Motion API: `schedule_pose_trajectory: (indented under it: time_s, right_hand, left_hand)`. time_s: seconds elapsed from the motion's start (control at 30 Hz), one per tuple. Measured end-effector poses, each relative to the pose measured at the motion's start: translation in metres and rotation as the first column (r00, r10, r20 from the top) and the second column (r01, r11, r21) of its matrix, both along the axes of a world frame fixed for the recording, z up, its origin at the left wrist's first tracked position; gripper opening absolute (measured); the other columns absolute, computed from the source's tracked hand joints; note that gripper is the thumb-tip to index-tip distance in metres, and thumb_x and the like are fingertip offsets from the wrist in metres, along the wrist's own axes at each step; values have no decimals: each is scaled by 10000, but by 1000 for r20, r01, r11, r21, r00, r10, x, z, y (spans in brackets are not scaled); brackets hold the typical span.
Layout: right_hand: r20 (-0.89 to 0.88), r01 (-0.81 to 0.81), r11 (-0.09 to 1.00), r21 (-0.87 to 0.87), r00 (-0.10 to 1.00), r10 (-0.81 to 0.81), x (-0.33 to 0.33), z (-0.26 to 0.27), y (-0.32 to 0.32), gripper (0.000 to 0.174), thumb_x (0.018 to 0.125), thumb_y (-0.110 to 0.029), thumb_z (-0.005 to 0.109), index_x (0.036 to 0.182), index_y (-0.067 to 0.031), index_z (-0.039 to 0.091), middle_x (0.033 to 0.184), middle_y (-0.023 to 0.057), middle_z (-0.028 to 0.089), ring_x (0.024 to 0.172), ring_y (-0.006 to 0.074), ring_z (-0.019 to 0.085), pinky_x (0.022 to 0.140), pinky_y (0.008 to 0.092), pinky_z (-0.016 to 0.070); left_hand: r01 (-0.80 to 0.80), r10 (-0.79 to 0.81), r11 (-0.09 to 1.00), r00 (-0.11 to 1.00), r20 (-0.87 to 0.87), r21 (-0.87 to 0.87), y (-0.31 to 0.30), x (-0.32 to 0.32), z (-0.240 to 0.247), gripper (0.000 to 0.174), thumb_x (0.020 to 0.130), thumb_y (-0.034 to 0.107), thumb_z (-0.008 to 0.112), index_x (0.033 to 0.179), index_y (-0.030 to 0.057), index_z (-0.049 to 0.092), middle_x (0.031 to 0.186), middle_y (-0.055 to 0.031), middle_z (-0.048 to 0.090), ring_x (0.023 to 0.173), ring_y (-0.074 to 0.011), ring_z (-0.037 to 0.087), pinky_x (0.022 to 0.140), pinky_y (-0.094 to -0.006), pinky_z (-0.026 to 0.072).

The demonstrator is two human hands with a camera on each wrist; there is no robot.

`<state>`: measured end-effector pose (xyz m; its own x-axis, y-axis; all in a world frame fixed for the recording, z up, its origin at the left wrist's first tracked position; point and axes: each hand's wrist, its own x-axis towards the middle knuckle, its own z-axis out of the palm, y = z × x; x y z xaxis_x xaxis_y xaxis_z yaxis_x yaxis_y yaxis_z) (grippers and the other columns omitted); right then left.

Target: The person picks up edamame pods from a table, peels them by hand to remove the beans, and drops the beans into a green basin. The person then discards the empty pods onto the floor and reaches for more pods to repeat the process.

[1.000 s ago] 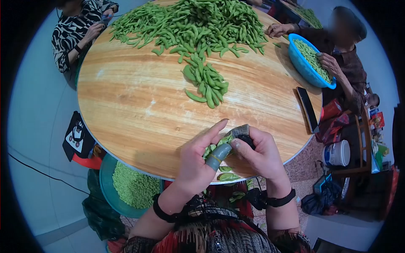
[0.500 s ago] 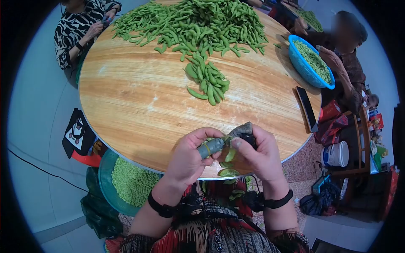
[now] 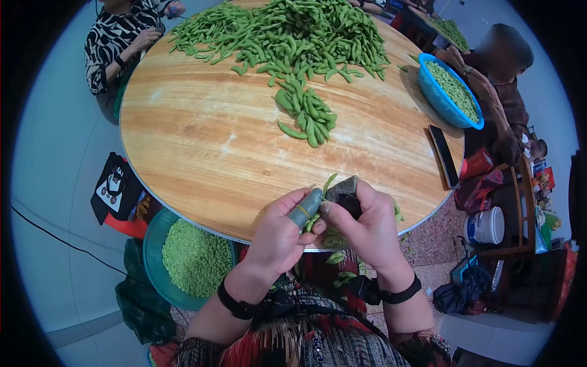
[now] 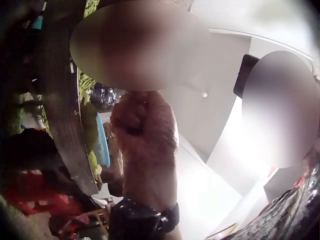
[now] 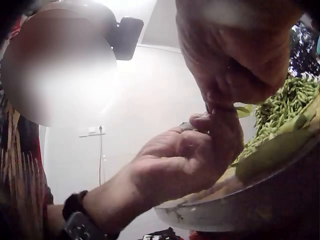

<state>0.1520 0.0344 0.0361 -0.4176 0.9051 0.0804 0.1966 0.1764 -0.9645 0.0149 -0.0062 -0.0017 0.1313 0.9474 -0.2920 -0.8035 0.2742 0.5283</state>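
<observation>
In the head view the left hand (image 3: 272,238), its thumb in a grey sleeve with a yellow band, pinches a green pod (image 3: 329,182) at the table's near edge. The right hand (image 3: 370,229) meets it there, thumb and fingers closed on the pod's side, with dark grey cloth wrapped round a finger. In the right wrist view both hands touch at the fingertips, the left hand (image 5: 185,160) below, with a bit of green between them. Several pods (image 3: 309,113) lie in a small group farther up the table.
A large pod heap (image 3: 293,37) covers the table's far side. At the right are a blue basket (image 3: 449,92) of beans and a phone (image 3: 443,157). A teal basket (image 3: 153,269) of shelled beans stands below the left edge. Two other people sit around the table.
Both hands have stayed together near the edge while the left hand's fingers shifted; a pod now sticks up between them. The person at the right has drawn both hands together above the blue basket.
</observation>
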Motion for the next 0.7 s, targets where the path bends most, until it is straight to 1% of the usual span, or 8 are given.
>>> schedule_pose_trajectory:
  time_s: [0.2,0.33,0.4,0.5,0.57,0.63,0.67,0.7]
  right_hand:
    - [-441,-237,830,-505,898,-12,4,5,16,129,863,-141,604,837,-20,566,648,-26,548,495,46,469,446,185,374]
    - [112,119,993,7,987,-119,12,-10,52,186,840,-185,615,823,-5,571,633,54,575,554,140,552,528,281,443]
    - [636,-377,911,167,747,192,21,-12,51,244,794,-239,633,842,-5,587,680,159,603,613,288,594,579,371,462]
    - [665,-624,772,-120,527,529,12,30,51,281,766,-280,632,850,-14,599,742,205,600,697,374,584,638,421,464]
    - [590,-548,793,267,743,315,-8,14,73,228,779,-243,610,827,-21,598,735,197,605,722,375,591,660,434,473]
    - [662,-439,821,365,742,103,-37,18,90,187,792,-192,572,815,-7,589,728,200,610,730,364,605,657,439,480]
    - [657,-437,821,367,747,104,-48,11,100,187,792,-192,572,815,-7,589,728,200,610,730,364,605,657,439,480]
    - [727,-417,815,404,686,-9,-58,-4,110,182,798,-185,575,838,-8,582,721,199,608,718,360,607,654,436,479]
  left_hand:
    - [-1,-14,991,994,111,131,1,-15,0,208,859,-11,442,1047,-10,532,818,-36,537,666,-83,491,468,-147,314]
    - [-227,250,967,931,-264,115,-15,-41,26,202,849,24,466,1030,-1,552,762,-14,512,591,-58,432,444,-152,290]
    - [-408,483,871,814,-323,273,-34,-75,19,196,857,70,489,1025,1,563,724,9,496,543,-36,395,435,-158,275]
    - [-625,676,718,524,-519,304,-68,-132,2,214,873,84,497,1055,-13,556,670,35,448,527,-1,350,421,-151,233]
    - [-566,637,760,553,-537,319,-101,-173,-20,204,866,58,506,1045,-11,577,736,15,525,614,-48,472,516,-173,369]
    - [-298,102,953,137,-985,57,-122,-196,-48,207,852,44,527,1040,-6,597,886,-53,598,815,-151,573,734,-251,452]
    - [-299,101,953,130,-986,58,-130,-194,-52,207,852,44,527,1040,-6,597,886,-53,598,815,-151,573,734,-251,452]
    - [-227,-18,973,-237,-971,38,-137,-191,-55,225,827,12,523,1038,-6,598,954,-85,598,902,-191,569,813,-280,429]
